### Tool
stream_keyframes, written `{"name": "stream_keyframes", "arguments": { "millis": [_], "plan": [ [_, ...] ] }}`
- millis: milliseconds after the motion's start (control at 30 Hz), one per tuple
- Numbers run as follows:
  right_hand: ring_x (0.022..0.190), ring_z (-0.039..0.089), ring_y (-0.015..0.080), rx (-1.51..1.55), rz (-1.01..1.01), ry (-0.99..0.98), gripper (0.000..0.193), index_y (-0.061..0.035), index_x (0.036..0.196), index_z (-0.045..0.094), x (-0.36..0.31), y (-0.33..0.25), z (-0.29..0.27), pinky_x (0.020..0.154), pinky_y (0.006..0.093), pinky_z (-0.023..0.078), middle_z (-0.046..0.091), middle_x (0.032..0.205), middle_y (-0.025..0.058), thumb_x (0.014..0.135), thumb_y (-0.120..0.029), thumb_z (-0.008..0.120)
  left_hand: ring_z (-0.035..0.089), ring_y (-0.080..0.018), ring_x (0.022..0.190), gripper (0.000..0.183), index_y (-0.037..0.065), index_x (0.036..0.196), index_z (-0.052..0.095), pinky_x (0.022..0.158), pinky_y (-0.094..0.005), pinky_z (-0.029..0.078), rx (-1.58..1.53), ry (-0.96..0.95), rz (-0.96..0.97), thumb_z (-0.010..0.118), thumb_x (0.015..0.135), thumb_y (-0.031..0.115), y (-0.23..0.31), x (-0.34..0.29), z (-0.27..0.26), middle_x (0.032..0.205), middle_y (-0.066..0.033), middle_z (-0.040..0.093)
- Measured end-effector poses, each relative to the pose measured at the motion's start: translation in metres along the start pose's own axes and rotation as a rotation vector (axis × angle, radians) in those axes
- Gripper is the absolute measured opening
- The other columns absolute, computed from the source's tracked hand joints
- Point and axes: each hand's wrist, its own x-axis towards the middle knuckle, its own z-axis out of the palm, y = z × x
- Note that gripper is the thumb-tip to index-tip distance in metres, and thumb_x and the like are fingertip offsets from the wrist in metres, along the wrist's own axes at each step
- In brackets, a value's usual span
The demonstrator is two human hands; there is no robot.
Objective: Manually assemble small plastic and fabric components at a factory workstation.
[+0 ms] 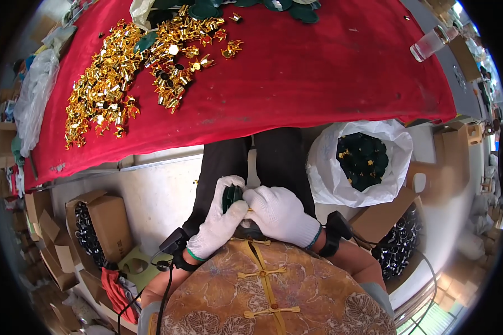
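Note:
My left hand [213, 224], in a white knit glove, is closed round a small stack of dark green round pieces [229, 197] above my lap. My right hand [280, 211], gloved the same way, is pressed up against the left thumb with its fingers pinched together. A sliver of gold [250, 210] shows at those fingertips, mostly hidden. Gold-coloured small metal pieces [109, 72] lie heaped on the red-covered table [318, 72] in front of me. To the right of my knees stands a white plastic bag [324, 167] with dark green discs [366, 162] and some gold bits inside.
Cardboard boxes holding shiny dark parts stand on both sides, a left box [109, 223] and a right box [383, 215]. More green discs [304, 13] lie at the table's far edge. A clear glass [427, 44] lies tilted at the far right. Red cloth [117, 293] hangs lower left.

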Motion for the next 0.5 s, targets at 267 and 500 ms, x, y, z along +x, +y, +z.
{"name": "stream_keyframes", "arguments": {
  "millis": [267, 500],
  "plan": [
    [0.062, 0.068, 0.0348, 0.976, 0.699, -0.358, 0.029, -0.0058, 0.105, 0.068, 0.005, 0.006, -0.012, 0.062, 0.0439, 0.056, 0.069, 0.079, 0.0152, 0.097, -0.033, 0.071, 0.049, -0.0115, 0.099, 0.051, 0.007, 0.132, 0.043, 0.087, -0.0270, 0.047, 0.080, -0.040, 0.137, 0.072, 0.091, 0.002, -0.006, 0.002, 0.005, 0.116, -0.0056, 0.046],
    [0.071, 0.068, 0.0366, 0.259, 0.111, 0.003, 0.035, -0.0042, 0.112, 0.064, 0.004, 0.003, 0.000, 0.069, 0.0460, 0.056, 0.066, 0.085, 0.0154, 0.095, -0.032, 0.074, 0.049, -0.0120, 0.105, 0.040, 0.007, 0.135, 0.045, 0.095, -0.0296, 0.046, -0.002, 0.053, 0.071, 0.065, 0.101, 0.011, -0.002, 0.006, 0.000, 0.116, -0.0044, 0.047]
  ]
}}
